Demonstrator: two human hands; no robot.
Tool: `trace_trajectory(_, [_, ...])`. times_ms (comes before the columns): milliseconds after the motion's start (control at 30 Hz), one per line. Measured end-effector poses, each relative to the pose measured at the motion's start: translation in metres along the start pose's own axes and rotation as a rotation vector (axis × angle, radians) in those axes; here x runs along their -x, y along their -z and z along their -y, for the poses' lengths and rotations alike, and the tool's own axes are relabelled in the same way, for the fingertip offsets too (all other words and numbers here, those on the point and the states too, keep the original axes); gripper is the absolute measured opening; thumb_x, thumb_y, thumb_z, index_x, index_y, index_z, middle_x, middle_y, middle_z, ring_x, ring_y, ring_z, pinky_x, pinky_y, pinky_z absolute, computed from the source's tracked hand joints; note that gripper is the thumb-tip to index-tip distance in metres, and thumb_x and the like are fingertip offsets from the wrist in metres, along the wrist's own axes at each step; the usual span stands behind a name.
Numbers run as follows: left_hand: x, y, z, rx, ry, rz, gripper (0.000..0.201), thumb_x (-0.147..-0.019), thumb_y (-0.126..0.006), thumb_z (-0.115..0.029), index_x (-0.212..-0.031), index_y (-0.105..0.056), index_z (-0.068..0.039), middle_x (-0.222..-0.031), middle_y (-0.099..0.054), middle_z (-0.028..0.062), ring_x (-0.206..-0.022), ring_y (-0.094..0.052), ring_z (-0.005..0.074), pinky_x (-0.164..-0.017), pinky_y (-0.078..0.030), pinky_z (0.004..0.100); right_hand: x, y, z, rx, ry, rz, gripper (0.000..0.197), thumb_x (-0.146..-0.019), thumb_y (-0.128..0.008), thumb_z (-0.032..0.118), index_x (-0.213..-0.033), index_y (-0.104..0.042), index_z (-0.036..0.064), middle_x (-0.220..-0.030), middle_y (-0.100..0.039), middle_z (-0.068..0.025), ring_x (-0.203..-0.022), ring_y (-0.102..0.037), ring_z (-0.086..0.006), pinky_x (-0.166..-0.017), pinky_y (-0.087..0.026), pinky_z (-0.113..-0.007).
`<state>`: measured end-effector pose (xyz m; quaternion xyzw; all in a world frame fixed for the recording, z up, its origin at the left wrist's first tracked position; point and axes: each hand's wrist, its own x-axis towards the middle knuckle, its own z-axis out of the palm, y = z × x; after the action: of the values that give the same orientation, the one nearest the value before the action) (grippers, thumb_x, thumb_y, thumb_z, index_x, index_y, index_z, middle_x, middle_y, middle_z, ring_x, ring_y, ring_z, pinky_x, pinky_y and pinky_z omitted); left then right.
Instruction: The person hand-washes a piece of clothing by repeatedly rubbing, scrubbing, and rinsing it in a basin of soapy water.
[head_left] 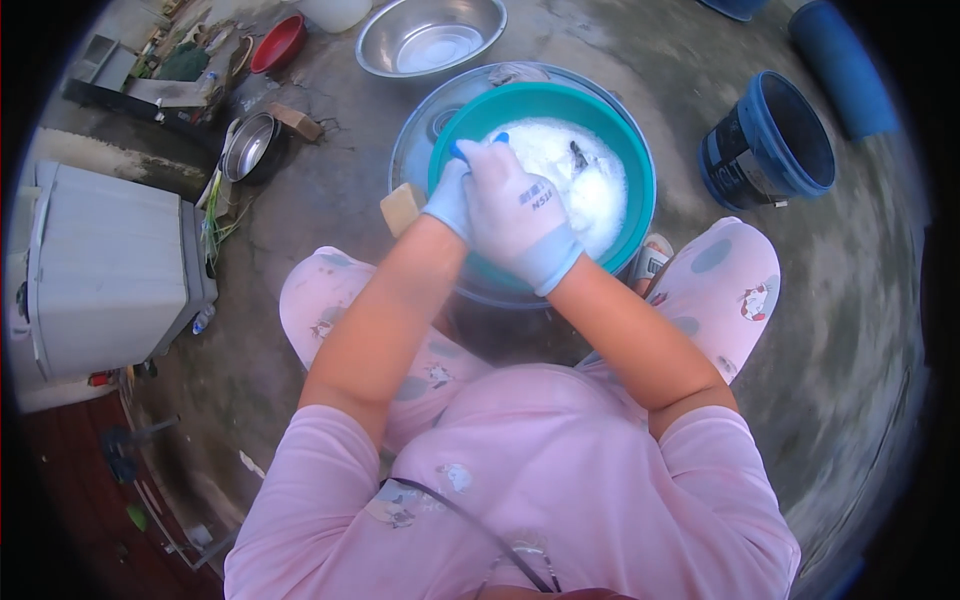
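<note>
1. At the upper centre of the frame, the teal basin (638, 180) is filled with white suds (590, 215); a dark patch of something soaked (577, 155) is partly covered by them.
2. The left hand (453, 203) and the right hand (520, 205) are brought together over the basin's left part; both are covered by pale gloves with blue cuffs. The left hand is largely hidden behind the right, and whether anything is gripped between them cannot be told.
3. The teal basin is set inside a wider tub (408, 150), beside whose left edge a pale block (402, 208) is placed.
4. A steel basin (432, 40) is seen at the top centre, a red basin (279, 45) at the upper left.
5. A dark blue bucket (768, 140) is stood at the upper right.
</note>
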<state>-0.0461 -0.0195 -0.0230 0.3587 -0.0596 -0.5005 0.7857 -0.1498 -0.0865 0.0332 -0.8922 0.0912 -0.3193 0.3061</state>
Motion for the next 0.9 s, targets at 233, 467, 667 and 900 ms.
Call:
trace_trajectory(233, [0.009,-0.064,0.022,0.162,0.235,-0.153,0.035,-0.098,-0.046,-0.030,-0.117,-0.055,-0.003,-0.096,-0.064,0.0085,-0.084,-0.063,0.0247,-0.071,-0.051,0.0370,-0.007,0.008,-0.013,0.068,-0.230,-0.114,0.027,-0.091,-0.046,0.016,-0.117,-0.047,0.0072,-0.106,-0.063,-0.0208,-0.091,-0.062,-0.0409,-0.076,-0.050,-0.049])
trace_trajectory(467, [-0.021,-0.005,0.058,0.174,0.318,0.157,0.023,-0.097,-0.041,-0.021,-0.102,-0.059,-0.006,-0.077,-0.061,0.0062,-0.066,-0.059,0.0161,-0.057,-0.049,0.0302,-0.020,0.021,-0.062,0.102,-0.466,-0.091,0.024,-0.093,-0.042,0.017,-0.115,-0.047,0.0085,-0.091,-0.066,-0.0213,-0.081,-0.064,-0.0407,-0.073,-0.049,-0.050])
trace_trajectory(667, [0.008,-0.006,0.022,0.130,0.165,0.066,0.028,-0.099,-0.039,-0.025,-0.106,-0.058,-0.006,-0.096,-0.062,0.0109,-0.087,-0.062,0.0178,-0.075,-0.051,0.0304,0.012,-0.001,0.006,0.059,0.012,0.055,0.029,-0.087,-0.049,0.017,-0.115,-0.047,0.0087,-0.098,-0.065,-0.0205,-0.085,-0.063,-0.0404,-0.075,-0.049,-0.049])
trace_trajectory(900, [0.001,-0.037,0.024,0.080,0.295,-0.042,0.032,-0.096,-0.042,-0.023,-0.120,-0.056,-0.006,-0.108,-0.062,0.0121,-0.099,-0.059,0.0252,-0.088,-0.048,0.0378,-0.003,0.007,-0.032,0.124,-0.366,0.020,0.028,-0.088,-0.048,0.019,-0.112,-0.047,0.0062,-0.095,-0.065,-0.0221,-0.087,-0.063,-0.0400,-0.076,-0.048,-0.049])
